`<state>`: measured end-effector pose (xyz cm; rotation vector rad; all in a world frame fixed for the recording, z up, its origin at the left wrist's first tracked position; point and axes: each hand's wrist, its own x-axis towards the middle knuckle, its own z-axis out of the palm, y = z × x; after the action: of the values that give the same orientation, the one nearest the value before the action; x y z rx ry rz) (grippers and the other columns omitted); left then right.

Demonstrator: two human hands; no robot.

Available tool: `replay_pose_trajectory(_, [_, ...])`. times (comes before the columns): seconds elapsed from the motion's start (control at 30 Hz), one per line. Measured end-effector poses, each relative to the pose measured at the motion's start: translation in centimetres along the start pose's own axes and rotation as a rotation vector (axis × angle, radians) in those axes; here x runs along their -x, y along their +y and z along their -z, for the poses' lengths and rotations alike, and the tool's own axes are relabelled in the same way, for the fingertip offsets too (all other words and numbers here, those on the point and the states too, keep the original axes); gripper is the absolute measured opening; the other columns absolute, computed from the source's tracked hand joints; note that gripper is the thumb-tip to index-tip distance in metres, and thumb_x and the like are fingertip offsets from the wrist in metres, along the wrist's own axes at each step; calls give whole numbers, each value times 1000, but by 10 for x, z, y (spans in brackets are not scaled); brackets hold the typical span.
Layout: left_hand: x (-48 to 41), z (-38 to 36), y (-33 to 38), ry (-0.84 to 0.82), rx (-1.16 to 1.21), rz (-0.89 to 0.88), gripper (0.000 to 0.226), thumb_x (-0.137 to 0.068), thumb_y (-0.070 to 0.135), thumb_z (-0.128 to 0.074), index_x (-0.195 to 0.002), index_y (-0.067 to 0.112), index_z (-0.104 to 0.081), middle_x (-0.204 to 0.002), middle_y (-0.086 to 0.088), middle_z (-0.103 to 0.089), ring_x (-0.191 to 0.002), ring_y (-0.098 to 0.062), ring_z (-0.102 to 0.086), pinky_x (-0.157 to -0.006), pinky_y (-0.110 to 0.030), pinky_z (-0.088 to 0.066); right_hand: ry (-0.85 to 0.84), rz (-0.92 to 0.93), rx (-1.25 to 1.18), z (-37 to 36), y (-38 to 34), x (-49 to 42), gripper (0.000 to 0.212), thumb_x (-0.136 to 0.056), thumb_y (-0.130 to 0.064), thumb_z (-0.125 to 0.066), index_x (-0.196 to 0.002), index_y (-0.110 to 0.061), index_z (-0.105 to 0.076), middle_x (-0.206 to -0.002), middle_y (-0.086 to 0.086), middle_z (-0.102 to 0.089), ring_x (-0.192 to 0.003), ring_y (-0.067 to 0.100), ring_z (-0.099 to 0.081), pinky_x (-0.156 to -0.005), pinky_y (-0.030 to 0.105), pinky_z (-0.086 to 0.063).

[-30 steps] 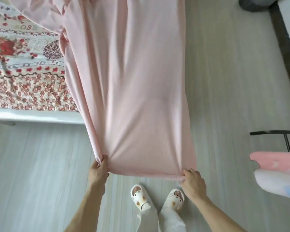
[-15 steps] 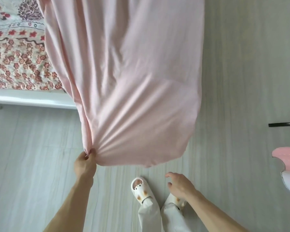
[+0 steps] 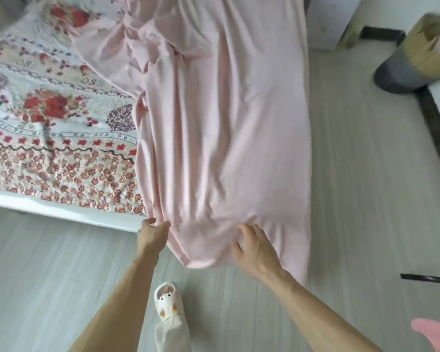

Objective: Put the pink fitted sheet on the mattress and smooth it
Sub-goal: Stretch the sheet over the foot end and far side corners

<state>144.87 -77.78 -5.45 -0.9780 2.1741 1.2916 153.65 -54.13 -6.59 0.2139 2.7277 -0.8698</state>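
Now, pink fitted sheet (image 3: 221,138): bunched on the mattress (image 3: 56,158), draped over its near corner.
Left hand (image 3: 151,236): at the sheet's left fold; cannot tell if pinching.
Right hand (image 3: 254,250): fingers (image 3: 249,232) spread on the hem.

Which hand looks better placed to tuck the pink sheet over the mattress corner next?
Probably the left hand: it is at the pink sheet, beside the mattress corner. The right hand is spread open farther out over the hanging end.

A home bedroom: a floral-covered bed (image 3: 48,138) on a white frame, pale wood-look floor (image 3: 366,199), a house slipper (image 3: 166,301).
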Motion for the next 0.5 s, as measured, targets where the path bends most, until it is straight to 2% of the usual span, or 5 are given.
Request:
replay_pose_trajectory(0.13, [-45, 24, 77, -32, -54, -99, 63, -88, 25, -61, -144, 10, -35, -135, -19, -50, -105, -35, -56, -93, -41, -46, 28, -9, 59, 31, -53, -70, 45, -97, -37, -51, -137, -16, -49, -139, 2, -50, -128, 25, -46, -104, 33, -40])
replay_pose_trajectory(0.27, [-110, 43, 122, -105, -106, -144, 77, -86, 33, -67, -147, 12, -24, -139, -23, -46, -118, -41, -52, -99, -47, -44, -16, -92, 153, 28, -92, -140, 51, -98, -42, -48, -142, -17, -41, -144, 1, -44, -132, 26, -41, -103, 35, -41])
replay_pose_trajectory(0.37, [-150, 52, 141, -87, -161, -116, 90, -86, 40, -69, -150, 8, -14, -142, -28, -43, -124, -45, -49, -103, -51, -43, -77, -151, 150, 10, -112, -175, 59, -97, -45, -48, -147, -17, -36, -148, 1, -39, -138, 24, -34, -109, 36, -37])
replay_pose_trajectory(0.43, [-169, 54, 145, -49, -212, -118, 93, -84, 44, -70, -148, 5, -14, -137, -30, -46, -121, -46, -51, -100, -53, -45, -137, -189, 150, 1, -118, -186, 68, -95, -49, -47, -152, -18, -29, -157, 0, -28, -145, 23, -25, -115, 38, -32])
replay_pose_trajectory(0.5, [-190, 54, 148, -66, -146, -102, 92, -82, 42, -73, -147, 3, -22, -130, -29, -53, -113, -44, -57, -96, -54, -49, -206, -233, 162, -9, -118, -193, 72, -95, -53, -47, -154, -19, -25, -163, 0, -19, -149, 23, -18, -119, 38, -26])
